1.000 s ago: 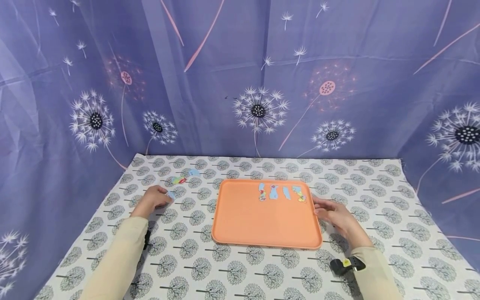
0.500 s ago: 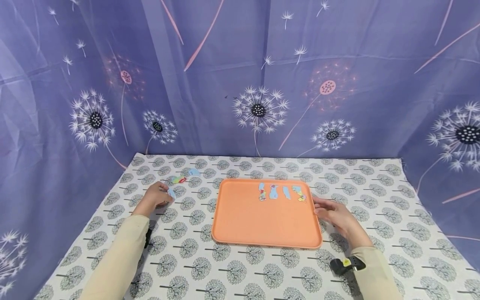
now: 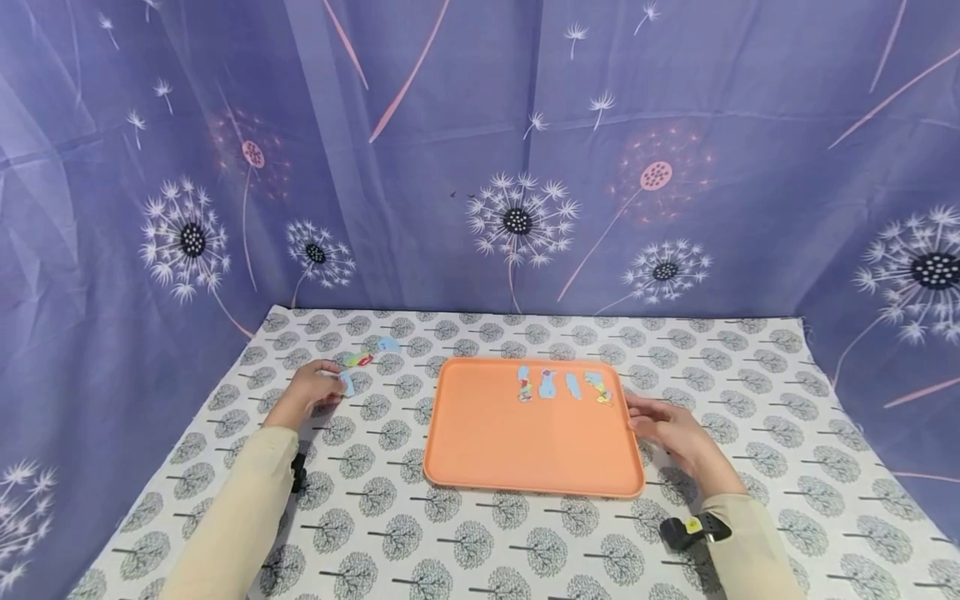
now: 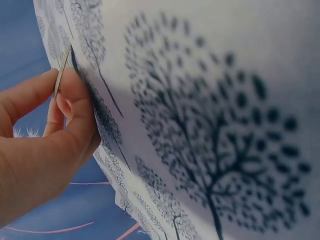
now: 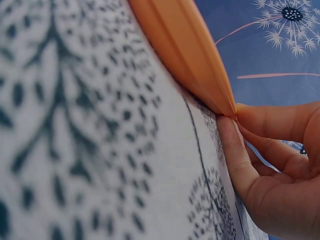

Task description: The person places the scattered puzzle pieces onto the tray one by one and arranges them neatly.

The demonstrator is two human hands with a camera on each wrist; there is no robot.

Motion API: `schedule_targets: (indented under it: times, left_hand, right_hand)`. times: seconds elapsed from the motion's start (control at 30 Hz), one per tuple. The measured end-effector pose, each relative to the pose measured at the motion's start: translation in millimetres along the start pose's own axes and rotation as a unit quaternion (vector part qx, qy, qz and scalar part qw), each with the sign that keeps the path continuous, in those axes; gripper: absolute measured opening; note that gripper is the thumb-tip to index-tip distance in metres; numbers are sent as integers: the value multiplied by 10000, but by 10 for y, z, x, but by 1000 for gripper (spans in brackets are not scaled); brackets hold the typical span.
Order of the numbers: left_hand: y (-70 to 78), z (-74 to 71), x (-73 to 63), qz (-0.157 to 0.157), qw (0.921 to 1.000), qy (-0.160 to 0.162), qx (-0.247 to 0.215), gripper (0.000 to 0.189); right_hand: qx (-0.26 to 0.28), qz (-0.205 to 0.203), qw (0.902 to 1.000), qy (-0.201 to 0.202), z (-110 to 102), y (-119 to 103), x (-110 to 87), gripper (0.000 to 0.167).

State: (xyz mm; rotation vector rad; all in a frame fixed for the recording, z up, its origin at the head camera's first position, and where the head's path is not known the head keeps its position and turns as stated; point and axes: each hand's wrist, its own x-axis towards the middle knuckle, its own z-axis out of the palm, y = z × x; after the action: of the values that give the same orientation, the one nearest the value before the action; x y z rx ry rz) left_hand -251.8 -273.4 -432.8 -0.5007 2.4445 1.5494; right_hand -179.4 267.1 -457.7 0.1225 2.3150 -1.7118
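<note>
My left hand is at the left of the cloth and pinches a small, flat, light-blue puzzle-like piece. In the left wrist view the same thin piece shows edge-on between thumb and fingers, close above the cloth. Beyond that hand lie a yellow-green and red piece and another blue piece. My right hand holds the right rim of an orange tray, thumb and index finger meeting at its edge. Several irregular printed pieces stand in a row along the tray's far right part.
A white cloth with a tree print covers the table. Purple dandelion curtains hang behind it and at both sides. A black wrist camera strap circles the right wrist.
The left fingers have shifted slightly around the blue piece, which has turned and now shows its face beside the fingertips. The right hand, tray and other pieces have not moved.
</note>
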Motion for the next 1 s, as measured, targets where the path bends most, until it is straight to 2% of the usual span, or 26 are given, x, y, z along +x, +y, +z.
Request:
schedule_targets:
  times: [0.2,0.4,0.7,0.83,1.0]
  left_hand:
    - [57,47,5,165,9995,-163,-222,45]
    - [195,204,40,341,9958,-475,-698,47]
    - [495,579,88,406,9885,-1042,-1015,45]
    - [624,761,62,426,9866,-1148,-1078,42]
    - [718,989,53,466,9848,-1207,-1156,39]
  right_hand:
    - [45,-52,10000,-6,-13,7,7,60]
    - [109,-62,9999,5,-21,9,10,60]
    - [39,2,10000,16,-10,2,11,60]
    - [26,25,10000,9,-2,-3,16,60]
    - [67,3,10000,-6,-6,9,20,61]
